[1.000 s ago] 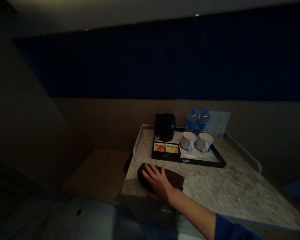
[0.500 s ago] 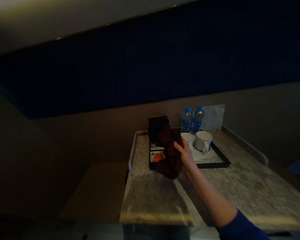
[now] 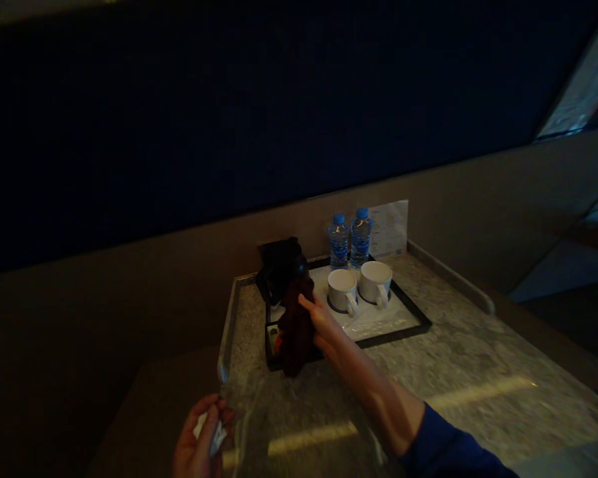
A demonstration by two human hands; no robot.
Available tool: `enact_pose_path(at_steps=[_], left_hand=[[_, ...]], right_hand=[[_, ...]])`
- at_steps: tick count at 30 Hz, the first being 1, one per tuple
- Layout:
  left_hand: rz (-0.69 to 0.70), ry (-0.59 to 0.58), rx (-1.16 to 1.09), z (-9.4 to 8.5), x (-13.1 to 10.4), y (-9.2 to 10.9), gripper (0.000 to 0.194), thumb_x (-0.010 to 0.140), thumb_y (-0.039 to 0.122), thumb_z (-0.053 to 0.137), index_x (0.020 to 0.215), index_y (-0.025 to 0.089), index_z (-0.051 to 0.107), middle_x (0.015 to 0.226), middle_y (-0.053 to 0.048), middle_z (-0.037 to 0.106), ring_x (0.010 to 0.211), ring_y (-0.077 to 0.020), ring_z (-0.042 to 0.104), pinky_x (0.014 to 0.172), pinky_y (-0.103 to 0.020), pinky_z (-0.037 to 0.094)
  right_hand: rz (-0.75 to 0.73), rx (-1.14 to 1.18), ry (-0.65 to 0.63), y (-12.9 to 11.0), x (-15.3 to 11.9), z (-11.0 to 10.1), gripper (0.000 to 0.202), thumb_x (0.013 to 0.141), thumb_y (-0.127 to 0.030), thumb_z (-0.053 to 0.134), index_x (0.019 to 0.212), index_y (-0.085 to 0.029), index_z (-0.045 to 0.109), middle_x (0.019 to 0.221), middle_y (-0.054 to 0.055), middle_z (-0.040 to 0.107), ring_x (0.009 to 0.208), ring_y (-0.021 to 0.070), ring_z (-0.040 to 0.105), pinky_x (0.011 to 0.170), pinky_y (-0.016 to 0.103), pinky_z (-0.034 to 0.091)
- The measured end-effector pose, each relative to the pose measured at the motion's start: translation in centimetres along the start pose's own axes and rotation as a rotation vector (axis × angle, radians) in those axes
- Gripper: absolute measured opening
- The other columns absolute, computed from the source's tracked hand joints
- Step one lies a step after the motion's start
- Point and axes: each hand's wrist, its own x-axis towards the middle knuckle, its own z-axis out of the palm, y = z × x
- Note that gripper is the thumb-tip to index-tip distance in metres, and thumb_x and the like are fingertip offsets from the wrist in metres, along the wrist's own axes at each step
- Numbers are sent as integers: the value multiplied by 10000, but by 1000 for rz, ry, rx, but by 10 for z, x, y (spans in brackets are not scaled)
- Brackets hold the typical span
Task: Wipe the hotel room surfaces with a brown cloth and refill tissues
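Head view: right hand [image 3: 323, 325] closed around a dark cloth [image 3: 295, 328], hanging over the left end of the black tray [image 3: 403, 330] on the bench [image 3: 453, 372]. Left hand [image 3: 197, 445] low at the bench edge, fingers curled on something small and pale. Two mugs [image 3: 359, 289], two bottles [image 3: 349, 238], kettle [image 3: 279, 265] on the tray.

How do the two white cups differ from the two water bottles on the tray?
The cups are white, low and wide, with open tops and a handle each; the bottles are clear, tall and narrow, shut with blue caps, and carry blue labels. The cups stand nearer the front of the tray; the bottles stand behind them, by the wall. Both come in a pair, side by side and upright.
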Motion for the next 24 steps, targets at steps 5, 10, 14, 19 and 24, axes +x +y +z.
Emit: enact_pose_path(at_steps=[5, 10, 14, 19, 24], left_hand=[[216, -201, 218, 39, 35, 28, 640, 427, 514, 835, 901, 151, 604, 681, 5, 618, 592, -107, 555, 536, -176, 466], [467, -424, 486, 88, 89, 45, 511, 618, 497, 676, 952, 114, 623, 720, -19, 600, 601, -125, 542, 545, -230, 448], [683, -504, 576, 137, 130, 45, 479, 657, 313, 640, 1075, 79, 614, 935, -108, 656, 841, -205, 617, 781, -343, 495], [789, -531, 660, 172, 145, 41, 394, 695, 177, 650, 1073, 63, 641, 1084, -166, 648, 1009, -248, 607, 941, -392, 447], [769, -604, 640, 171, 146, 35, 382, 751, 214, 602, 1095, 50, 628, 1046, -178, 665, 960, -278, 623, 884, -426, 472]], right_hand=[[-55, -19, 29, -29, -26, 0, 587, 727, -440, 611, 1253, -238, 444, 1080, 72, 644, 904, 225, 642, 818, 409, 528], [-705, -732, 141, -99, 40, 9, 673, 771, -334, 554, 1383, -149, 341, 1384, 108, 447, 1266, 224, 434, 1096, 399, 333], [-604, -1705, 67, -126, 104, 37, 655, 810, -218, 500, 1428, -129, 305, 1380, 163, 430, 1258, 275, 433, 1048, 428, 372], [-427, -2099, -124, -108, 111, 69, 576, 769, -151, 492, 1342, -204, 475, 1267, 153, 534, 1134, 329, 533, 916, 460, 453], [-500, -2072, -549, -110, 95, 73, 593, 754, -125, 483, 1332, -258, 486, 1327, 64, 513, 1163, 244, 521, 977, 368, 424]])
